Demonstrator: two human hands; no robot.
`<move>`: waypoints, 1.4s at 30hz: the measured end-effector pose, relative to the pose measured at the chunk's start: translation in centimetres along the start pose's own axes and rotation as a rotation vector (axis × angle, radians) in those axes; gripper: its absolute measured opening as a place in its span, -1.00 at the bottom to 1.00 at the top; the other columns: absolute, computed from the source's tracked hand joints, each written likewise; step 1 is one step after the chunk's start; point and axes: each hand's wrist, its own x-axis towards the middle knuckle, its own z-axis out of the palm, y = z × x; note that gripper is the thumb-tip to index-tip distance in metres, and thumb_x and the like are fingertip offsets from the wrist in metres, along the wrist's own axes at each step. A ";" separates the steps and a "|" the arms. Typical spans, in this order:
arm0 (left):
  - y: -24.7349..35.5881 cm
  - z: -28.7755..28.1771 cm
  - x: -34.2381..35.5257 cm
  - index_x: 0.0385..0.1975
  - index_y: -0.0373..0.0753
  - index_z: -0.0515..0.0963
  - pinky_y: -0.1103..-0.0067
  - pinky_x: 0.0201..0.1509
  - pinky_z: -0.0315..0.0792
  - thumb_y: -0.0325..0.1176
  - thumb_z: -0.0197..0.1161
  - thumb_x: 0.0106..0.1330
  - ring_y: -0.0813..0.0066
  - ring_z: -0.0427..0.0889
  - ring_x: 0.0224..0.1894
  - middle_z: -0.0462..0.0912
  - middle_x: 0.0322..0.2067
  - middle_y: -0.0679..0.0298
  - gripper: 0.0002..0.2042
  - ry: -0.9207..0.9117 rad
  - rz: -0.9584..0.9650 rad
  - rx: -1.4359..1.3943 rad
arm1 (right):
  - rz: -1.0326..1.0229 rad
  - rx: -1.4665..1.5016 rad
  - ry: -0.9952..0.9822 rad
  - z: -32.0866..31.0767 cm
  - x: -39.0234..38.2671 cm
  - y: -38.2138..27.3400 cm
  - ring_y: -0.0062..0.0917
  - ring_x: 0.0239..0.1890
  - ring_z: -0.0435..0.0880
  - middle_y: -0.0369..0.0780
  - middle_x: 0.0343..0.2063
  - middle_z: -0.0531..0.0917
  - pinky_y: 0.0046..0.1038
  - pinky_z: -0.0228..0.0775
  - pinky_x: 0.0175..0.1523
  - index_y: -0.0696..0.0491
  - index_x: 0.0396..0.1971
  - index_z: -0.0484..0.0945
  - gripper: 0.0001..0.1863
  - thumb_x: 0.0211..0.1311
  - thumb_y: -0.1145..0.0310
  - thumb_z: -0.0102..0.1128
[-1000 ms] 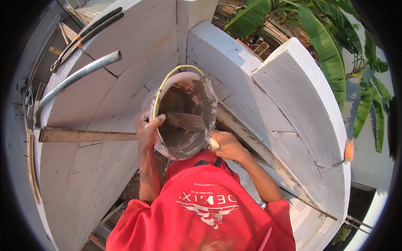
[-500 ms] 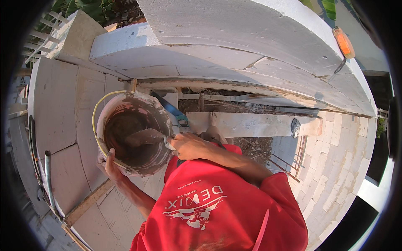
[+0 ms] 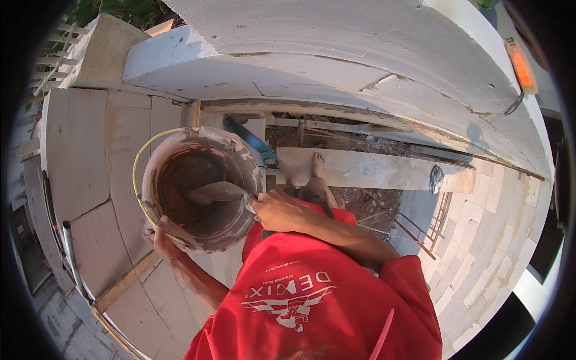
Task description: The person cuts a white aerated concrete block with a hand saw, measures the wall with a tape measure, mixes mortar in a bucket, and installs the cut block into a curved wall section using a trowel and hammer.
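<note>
My left hand [image 3: 157, 235] grips the near-left rim of a mortar-smeared bucket [image 3: 245, 150], thumb on the rim and fingers round the outside. The bucket tilts, its mouth facing up, with a yellow handle [image 3: 137, 174] lying along its left side. Brownish-grey mortar residue [image 3: 186, 171] coats the inside. My right hand [image 3: 277, 210] is closed round the handle of a trowel [image 3: 217, 192], at the bucket's right rim. The trowel's pointed blade reaches leftward into the bucket; how much mortar lies beneath it I cannot tell.
White block walls rise at the left [image 3: 78, 144] and far side [image 3: 336, 36]. A handsaw [image 3: 252, 139] lies just beyond the bucket. My feet are on a plank [image 3: 372, 168] above rubble. An orange tool with a dark strap [image 3: 522, 67] rests on the far-right wall top.
The view has shifted slightly, and the bucket sits a little farther right in it. The trowel blade remains inside the bucket; both hands keep their grips.
</note>
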 end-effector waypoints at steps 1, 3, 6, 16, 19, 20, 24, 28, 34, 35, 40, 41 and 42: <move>0.0 0.0 -0.2 -0.42 -0.34 0.55 0.58 -0.50 0.47 -0.49 0.29 0.15 0.49 0.54 -0.57 0.56 -0.52 0.23 -0.92 0.015 -0.024 0.026 | 0.001 -0.008 -0.011 0.1 0.1 0.1 -0.01 -0.14 0.70 0.13 -0.20 0.67 -0.09 0.54 -0.01 0.35 0.07 0.46 -0.54 0.15 0.49 0.17; -0.1 0.0 -0.6 -0.42 -0.33 0.54 0.59 -0.54 0.47 -0.48 0.29 0.15 0.49 0.53 -0.63 0.54 -0.56 0.24 -0.91 0.045 -0.071 0.074 | -0.015 -0.016 -0.029 0.1 0.4 0.2 0.00 -0.16 0.70 0.14 -0.21 0.67 -0.08 0.54 -0.02 0.34 0.06 0.46 -0.55 0.16 0.49 0.16; -0.3 0.2 -1.1 -0.22 -0.44 0.56 0.58 -0.41 0.57 -0.46 0.22 0.22 0.43 0.67 -0.47 0.67 -0.36 0.13 -0.80 -0.032 -0.017 0.023 | -0.025 -0.018 -0.060 -0.2 0.7 0.3 0.03 -0.16 0.70 0.15 -0.21 0.66 -0.06 0.54 -0.04 0.34 0.05 0.46 -0.56 0.15 0.51 0.15; -1.3 -0.6 -2.0 -0.44 -0.26 0.49 0.59 -0.53 0.49 -0.55 0.28 0.12 0.48 0.52 -0.65 0.50 -0.56 0.29 -0.90 0.213 -0.096 0.029 | 0.060 0.012 -0.212 -1.4 2.0 0.8 0.08 -0.06 0.65 0.15 -0.14 0.64 -0.04 0.49 0.05 0.32 0.15 0.40 -0.47 0.16 0.48 0.16; -1.5 -1.6 -2.0 -0.45 -0.26 0.48 0.59 -0.52 0.49 -0.55 0.30 0.11 0.48 0.53 -0.65 0.52 -0.56 0.26 -0.89 0.225 -0.107 0.037 | 0.092 0.052 -0.241 -0.9 2.4 1.1 0.07 -0.05 0.64 0.14 -0.11 0.63 -0.06 0.49 0.05 0.32 0.15 0.38 -0.47 0.21 0.42 0.19; -1.6 -1.7 -2.0 -0.45 -0.26 0.48 0.60 -0.51 0.49 -0.55 0.30 0.11 0.48 0.53 -0.64 0.52 -0.57 0.26 -0.89 0.231 -0.109 0.040 | 0.092 0.050 -0.224 -0.8 2.5 1.4 0.06 -0.05 0.64 0.13 -0.11 0.62 -0.06 0.49 0.05 0.32 0.15 0.38 -0.48 0.21 0.41 0.20; -1.6 -1.4 -2.1 -0.23 -0.33 0.50 0.59 -0.53 0.58 -0.52 0.20 0.23 0.50 0.63 -0.55 0.58 -0.45 0.23 -0.86 0.130 -0.088 0.047 | 0.097 0.044 -0.180 -0.2 2.9 1.7 0.05 -0.04 0.64 0.13 -0.12 0.62 -0.06 0.49 0.06 0.32 0.11 0.40 -0.50 0.24 0.36 0.22; -1.6 -0.7 -1.8 -0.34 -0.29 0.52 0.64 -0.57 0.48 -0.52 0.21 0.22 0.57 0.59 -0.55 0.57 -0.46 0.27 -0.94 0.245 -0.103 0.085 | 0.086 0.109 -0.148 -0.3 2.9 1.2 0.05 -0.03 0.63 0.13 -0.10 0.61 -0.07 0.48 0.07 0.31 0.07 0.42 -0.53 0.24 0.35 0.23; -1.4 -0.5 -1.1 -0.59 -0.21 0.45 0.61 -0.46 0.33 -0.53 0.37 0.08 0.64 0.42 -0.58 0.45 -0.61 0.41 -0.82 0.203 -0.155 0.084 | 0.134 0.008 -0.172 -2.7 3.1 0.1 0.04 -0.02 0.63 0.11 -0.09 0.62 -0.07 0.47 0.07 0.29 0.02 0.45 -0.57 0.23 0.35 0.23; -1.3 -0.4 -0.9 -0.61 -0.20 0.44 0.62 -0.44 0.26 -0.52 0.38 0.06 0.68 0.38 -0.57 0.43 -0.60 0.44 -0.80 0.196 -0.123 0.077 | 0.113 -0.005 -0.137 -3.4 3.0 0.0 0.05 -0.02 0.63 0.10 -0.08 0.62 -0.07 0.47 0.08 0.29 0.01 0.46 -0.58 0.23 0.35 0.22; 0.1 1.2 -0.8 -0.62 -0.16 0.40 0.64 -0.41 0.11 -0.43 0.42 0.01 0.70 0.28 -0.51 0.35 -0.57 0.52 -0.76 0.169 -0.082 0.205 | 0.050 -0.461 0.005 -7.1 3.0 -1.5 -0.06 -0.08 0.66 0.02 -0.09 0.63 -0.12 0.49 -0.09 0.23 0.02 0.53 -0.61 0.21 0.38 0.19; 0.5 1.6 -0.8 -0.62 -0.17 0.39 0.64 -0.41 0.10 -0.43 0.41 0.02 0.70 0.27 -0.51 0.34 -0.56 0.52 -0.76 0.157 -0.072 0.196 | -0.058 -0.548 0.067 -7.6 3.1 -2.1 -0.10 -0.14 0.68 0.02 -0.14 0.64 -0.18 0.51 -0.14 0.26 0.01 0.54 -0.60 0.20 0.39 0.20; 0.8 2.1 -0.8 -0.61 -0.17 0.39 0.64 -0.42 0.09 -0.44 0.40 0.02 0.70 0.26 -0.51 0.34 -0.56 0.52 -0.76 0.156 -0.052 0.182 | -0.119 -0.648 0.068 -8.4 3.3 -2.6 -0.13 -0.20 0.70 0.02 -0.19 0.65 -0.23 0.54 -0.20 0.29 0.00 0.54 -0.60 0.18 0.40 0.21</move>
